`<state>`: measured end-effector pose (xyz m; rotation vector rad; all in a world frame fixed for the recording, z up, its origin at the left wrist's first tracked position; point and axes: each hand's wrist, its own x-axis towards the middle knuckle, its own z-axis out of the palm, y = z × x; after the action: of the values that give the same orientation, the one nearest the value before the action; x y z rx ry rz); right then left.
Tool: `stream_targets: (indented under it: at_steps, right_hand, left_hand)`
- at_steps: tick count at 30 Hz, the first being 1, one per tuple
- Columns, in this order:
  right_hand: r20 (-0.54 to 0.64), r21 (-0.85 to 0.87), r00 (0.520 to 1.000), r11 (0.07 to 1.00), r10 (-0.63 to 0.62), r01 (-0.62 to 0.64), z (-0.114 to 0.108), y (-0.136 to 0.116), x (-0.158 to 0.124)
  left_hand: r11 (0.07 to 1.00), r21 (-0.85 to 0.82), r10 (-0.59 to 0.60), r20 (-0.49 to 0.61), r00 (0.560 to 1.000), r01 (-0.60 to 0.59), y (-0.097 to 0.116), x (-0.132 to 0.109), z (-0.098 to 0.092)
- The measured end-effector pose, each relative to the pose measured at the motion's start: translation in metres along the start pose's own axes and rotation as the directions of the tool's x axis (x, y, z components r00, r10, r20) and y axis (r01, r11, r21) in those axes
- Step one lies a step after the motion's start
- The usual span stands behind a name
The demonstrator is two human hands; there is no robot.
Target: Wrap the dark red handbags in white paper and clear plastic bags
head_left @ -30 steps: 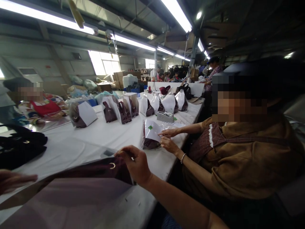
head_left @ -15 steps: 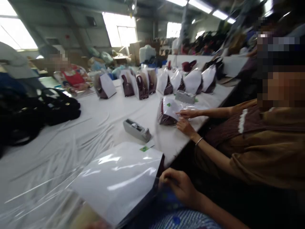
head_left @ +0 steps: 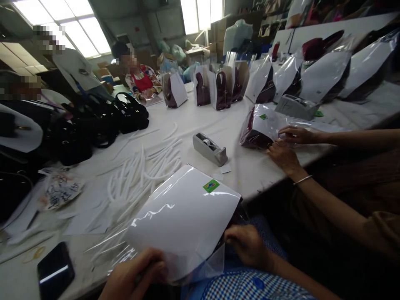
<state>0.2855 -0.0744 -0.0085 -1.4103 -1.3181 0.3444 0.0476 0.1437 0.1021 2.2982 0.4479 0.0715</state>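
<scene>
A handbag wrapped in a clear plastic bag [head_left: 184, 216] lies tilted before me at the table's front edge. A white sheet covers its upper side, with a green sticker near one corner. My left hand [head_left: 137, 273] is closed on the plastic at the near left edge. At the right side my right hand [head_left: 248, 246] has its fingers curled against the wrapped handbag's dark edge, pinching the plastic there. Just beyond stands a grey tape dispenser [head_left: 210, 148].
White strips [head_left: 140, 171] and a phone [head_left: 56, 271] lie on the left, near black handbags [head_left: 131, 112]. A co-worker's hands [head_left: 286, 154] touch another wrapped handbag [head_left: 258, 127] at right. Several wrapped handbags [head_left: 223, 89] stand behind, beside a second tape dispenser [head_left: 295, 107].
My view has turned left and lower, bringing the phone and my left hand into sight. The wrapped handbag now shows more of its near edge. My right hand stays at its right side.
</scene>
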Motion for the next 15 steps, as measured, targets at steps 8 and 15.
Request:
stream_targets:
  at_steps: [8,15]
  right_hand:
    - [-0.036,-0.163,0.986,0.974,-0.165,0.157,0.006,0.026,0.020]
    - [-0.288,-0.283,0.937,0.952,-0.199,0.115,-0.031,0.046,0.056]
  left_hand:
    - [0.990,-0.090,-0.111,-0.016,0.994,0.109,-0.025,0.008,0.012]
    - [0.908,-0.414,-0.132,-0.141,0.981,0.063,0.000,0.065,0.028]
